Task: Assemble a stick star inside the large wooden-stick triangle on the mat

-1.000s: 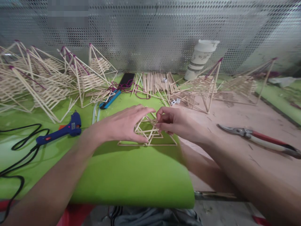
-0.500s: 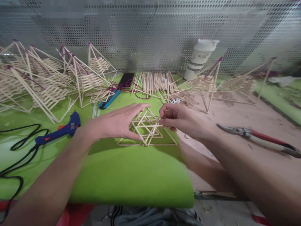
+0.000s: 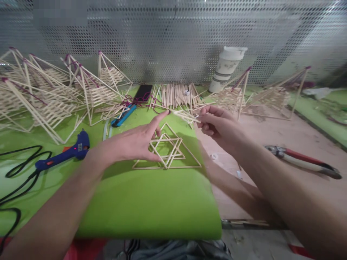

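A flat stick frame of overlapping triangles lies on the green mat. My left hand is at its left side, thumb and fingers spread wide, with the thumb near the sticks and nothing gripped. Up and to the right of the frame, my right hand pinches a small stick piece between thumb and fingers. That piece is raised off the mat and blurred, so its exact shape is hard to make out.
Stick pyramids crowd the back left. A blue glue gun with a black cord lies left. Behind are a utility knife, a phone, loose sticks and a white cup. Pruning shears lie right.
My right hand has moved up and away from the frame, lifting the small stick piece off it. My left hand has opened wider beside the frame. The view has shifted slightly.
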### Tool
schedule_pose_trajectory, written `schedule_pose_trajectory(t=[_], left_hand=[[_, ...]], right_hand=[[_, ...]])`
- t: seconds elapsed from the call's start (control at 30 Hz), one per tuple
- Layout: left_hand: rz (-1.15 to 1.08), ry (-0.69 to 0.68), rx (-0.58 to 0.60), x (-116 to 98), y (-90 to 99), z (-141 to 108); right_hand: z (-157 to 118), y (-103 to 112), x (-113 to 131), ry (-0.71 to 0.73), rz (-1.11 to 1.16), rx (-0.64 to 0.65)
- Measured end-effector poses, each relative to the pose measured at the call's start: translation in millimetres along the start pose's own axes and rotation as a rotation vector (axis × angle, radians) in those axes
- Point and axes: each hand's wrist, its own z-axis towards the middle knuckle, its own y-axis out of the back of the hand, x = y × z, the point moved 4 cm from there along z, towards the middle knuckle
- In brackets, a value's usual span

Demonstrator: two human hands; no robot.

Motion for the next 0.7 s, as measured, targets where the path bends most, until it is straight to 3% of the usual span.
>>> schedule_pose_trajectory(t=[0.17,0.33,0.57,0.7], left_hand=[[0.021,-0.015,0.048,-5,-1.2,2],[0.061,-0.121,0.035,-10,-4.0,5],[0.050,-0.080,0.094,-13,-6.0,6],[0.083,-0.074,0.052,-19,-7.4,8]], right_hand=[[2,8,-2,-0.006,0.086,-0.134],[2,7,-2,-0.002,0.057,-0.141],[2,6,-4,-0.012,0.109,-0.134],[1,6,-3,-0.021,0.129,-0.156]])
